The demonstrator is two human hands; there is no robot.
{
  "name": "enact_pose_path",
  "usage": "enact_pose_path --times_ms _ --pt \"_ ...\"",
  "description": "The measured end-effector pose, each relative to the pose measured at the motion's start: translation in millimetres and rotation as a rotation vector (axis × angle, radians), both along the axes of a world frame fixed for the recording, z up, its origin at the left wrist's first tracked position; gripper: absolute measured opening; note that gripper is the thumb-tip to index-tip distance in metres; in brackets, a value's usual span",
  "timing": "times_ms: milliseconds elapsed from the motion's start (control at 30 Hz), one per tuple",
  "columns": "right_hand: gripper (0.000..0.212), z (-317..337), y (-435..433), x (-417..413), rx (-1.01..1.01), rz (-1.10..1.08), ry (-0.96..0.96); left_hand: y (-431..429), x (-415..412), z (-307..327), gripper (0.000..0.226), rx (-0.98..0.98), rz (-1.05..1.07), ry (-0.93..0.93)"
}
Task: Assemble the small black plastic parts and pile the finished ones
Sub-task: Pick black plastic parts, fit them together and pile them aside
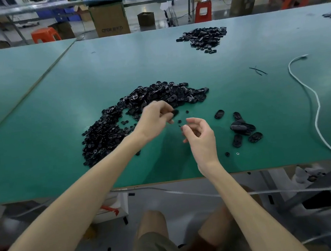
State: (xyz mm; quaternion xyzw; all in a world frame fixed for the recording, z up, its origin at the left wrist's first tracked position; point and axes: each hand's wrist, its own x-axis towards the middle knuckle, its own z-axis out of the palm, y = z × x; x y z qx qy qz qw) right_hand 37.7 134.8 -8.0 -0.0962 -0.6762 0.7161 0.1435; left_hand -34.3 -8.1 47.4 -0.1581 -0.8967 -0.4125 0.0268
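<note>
Box print: dark letters low on the front of the tall cardboard box (109, 17), which stands on the floor beyond the far edge of the green table (57, 140); they read roughly "QTOR".
After the letters: a few more characters on the same line, too blurred to read.

On the green worktop (175, 67) a large heap of black parts (105, 135) curves from the centre to the lower left of the frame. In the middle, the left hand (154, 120) pinches a black oval part (174, 113) above the worktop. Just beside it, to the lower right, the right hand (200, 136) has its fingers curled. A tiny black piece (179, 126) shows at their tips, but I cannot tell if it is held. A small pile of oval parts (241, 128) lies right of the hands. A far pile (202, 37) is at the upper right. A white cable (317, 110) runs down the right side.
</note>
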Motion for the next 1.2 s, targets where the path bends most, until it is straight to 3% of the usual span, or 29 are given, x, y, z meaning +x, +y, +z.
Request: enact_pose_path --times_ms 100,333,500,600,667,1067,1200 --pt "0.012 -0.9 -1.0 0.8 0.004 -0.005 0.007 10.1 13.3 -8.0 0.015 0.029 -0.117 -0.046" --pt "0.005 -2.1 0.1 2.6 0.006 -0.023 0.0 -7.6 24.7 -16.3 0.006 0.065 -0.047 -0.117" --pt "0.007 -2.4 -0.5 2.3 0.011 -0.009 -0.013 -50.0 9.0 -4.8 0.007 -0.422 0.189 0.088" --pt "0.007 -1.6 -1.0 2.5 0.007 -0.009 -0.009 -75.3 -0.6 -0.8 0.008 -0.677 0.344 0.029" --pt "0.007 -1.5 -1.0 2.6 0.01 -0.006 -0.009 -87.3 -3.8 0.4 0.014 -0.744 0.342 -0.059" --pt "0.007 -0.8 -0.7 4.6 0.022 0.007 -0.021 -86.8 1.2 -2.6 0.011 -0.64 0.365 0.075" --pt "0.009 0.4 -1.0 4.5 0.019 0.007 -0.015 -72.3 5.6 -1.2 0.006 -0.356 0.282 0.085"
